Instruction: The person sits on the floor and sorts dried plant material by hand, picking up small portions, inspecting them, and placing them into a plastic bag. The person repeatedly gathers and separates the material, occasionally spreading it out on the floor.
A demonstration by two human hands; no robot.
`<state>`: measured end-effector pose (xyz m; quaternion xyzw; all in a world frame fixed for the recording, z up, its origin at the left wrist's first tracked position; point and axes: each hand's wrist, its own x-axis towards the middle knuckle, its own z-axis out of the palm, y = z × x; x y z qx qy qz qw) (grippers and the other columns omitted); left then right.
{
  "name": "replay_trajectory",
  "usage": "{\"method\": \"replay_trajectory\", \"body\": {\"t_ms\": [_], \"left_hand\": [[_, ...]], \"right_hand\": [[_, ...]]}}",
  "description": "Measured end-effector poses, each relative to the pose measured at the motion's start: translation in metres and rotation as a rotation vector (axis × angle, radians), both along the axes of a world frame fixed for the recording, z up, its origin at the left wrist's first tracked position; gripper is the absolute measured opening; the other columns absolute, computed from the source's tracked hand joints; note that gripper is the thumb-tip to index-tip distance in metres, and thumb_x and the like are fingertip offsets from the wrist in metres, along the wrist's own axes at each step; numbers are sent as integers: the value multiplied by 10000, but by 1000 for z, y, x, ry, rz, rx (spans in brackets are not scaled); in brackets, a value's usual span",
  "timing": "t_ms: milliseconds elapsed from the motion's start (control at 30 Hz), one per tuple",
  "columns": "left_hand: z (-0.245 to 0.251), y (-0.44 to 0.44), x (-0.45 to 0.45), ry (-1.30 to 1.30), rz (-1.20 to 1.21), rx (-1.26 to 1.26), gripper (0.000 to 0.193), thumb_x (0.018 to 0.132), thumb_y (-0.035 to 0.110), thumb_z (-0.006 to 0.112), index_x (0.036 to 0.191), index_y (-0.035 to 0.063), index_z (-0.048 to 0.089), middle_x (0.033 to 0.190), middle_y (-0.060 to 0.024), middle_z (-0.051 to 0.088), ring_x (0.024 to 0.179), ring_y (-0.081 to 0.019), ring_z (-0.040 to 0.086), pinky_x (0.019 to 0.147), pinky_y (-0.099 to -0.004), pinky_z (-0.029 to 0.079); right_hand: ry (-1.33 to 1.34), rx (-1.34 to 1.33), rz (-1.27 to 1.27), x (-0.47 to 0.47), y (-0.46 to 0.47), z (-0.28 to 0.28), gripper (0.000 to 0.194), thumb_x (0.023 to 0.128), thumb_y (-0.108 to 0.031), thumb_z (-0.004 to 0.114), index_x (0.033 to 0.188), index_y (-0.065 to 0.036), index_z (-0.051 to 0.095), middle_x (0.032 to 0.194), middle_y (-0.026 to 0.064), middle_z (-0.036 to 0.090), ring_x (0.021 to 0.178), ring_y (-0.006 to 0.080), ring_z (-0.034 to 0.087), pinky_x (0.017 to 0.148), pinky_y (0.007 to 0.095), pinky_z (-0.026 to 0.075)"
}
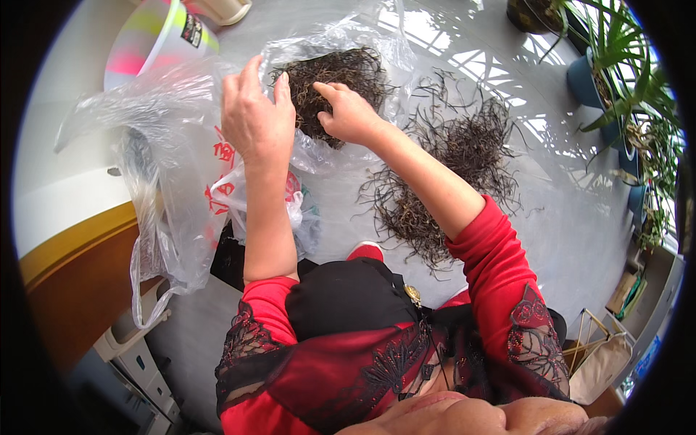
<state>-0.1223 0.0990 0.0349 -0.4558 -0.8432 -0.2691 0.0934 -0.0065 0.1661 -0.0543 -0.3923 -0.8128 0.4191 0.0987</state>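
A tangled heap of dark brown, dried, root-like strands (353,65) lies on a spread clear plastic bag (399,60) on the grey floor. My left hand (258,114) is at the heap's left edge, over the plastic, thumb and fingers apart. My right hand (348,115) is over the heap with its index finger stretched out and its thumb apart. Its fingertips are at the strands, and nothing shows gripped between them. Two more loose piles of similar strands, a farther pile (473,141) and a nearer pile (410,220), lie on the floor to the right, partly behind my right forearm.
A large clear plastic bag with red writing (179,163) hangs at the left. Crumpled plastic bags (307,217) lie beside my left forearm. A translucent colourful bucket (163,41) stands at the upper left. Potted plants (625,92) line the right side. My red shoe (365,251) is below.
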Motion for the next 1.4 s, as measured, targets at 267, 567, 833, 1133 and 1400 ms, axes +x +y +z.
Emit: {"method": "replay_trajectory", "body": {"t_ms": [267,567,833,1133,1400], "left_hand": [[-24,-25,104,-609,-956,207,247,764,26,727,1003,47,668,895,-81,621,814,-220,589,713,-327,474],[-154,-22,152,-433,-744,-761,894,739,337,793,1424,52,295,1200,-249,431,1082,-414,537,918,-455,479],[-179,44,231,-265,-906,-749,955,651,327,857,1396,56,323,1222,-213,424,1151,-372,469,948,-434,459],[-191,71,276,-612,-960,-609,913,644,203,828,1391,24,335,1146,-207,561,1095,-342,563,947,-422,469],[-138,35,243,-853,-1218,-603,676,708,153,785,1300,78,469,935,-114,622,811,-194,624,762,-346,523]], "right_hand": [[276,179,-285,143,2,1,212,849,-80,635,1043,-5,675,996,134,681,863,194,671,759,311,555],[-505,119,-983,389,-9,-114,843,708,-528,741,1288,41,516,1265,288,512,1172,399,505,1003,432,420],[-676,55,-990,316,-18,-110,1098,628,-638,767,1406,-9,313,1277,227,510,1216,383,469,977,547,387],[-14,-151,-1133,301,-3,-118,569,647,-134,788,1135,86,594,1012,163,692,898,220,664,813,312,527],[249,-303,-660,330,-46,-23,338,766,-66,708,1074,19,596,922,34,646,849,92,583,767,262,490]]}}
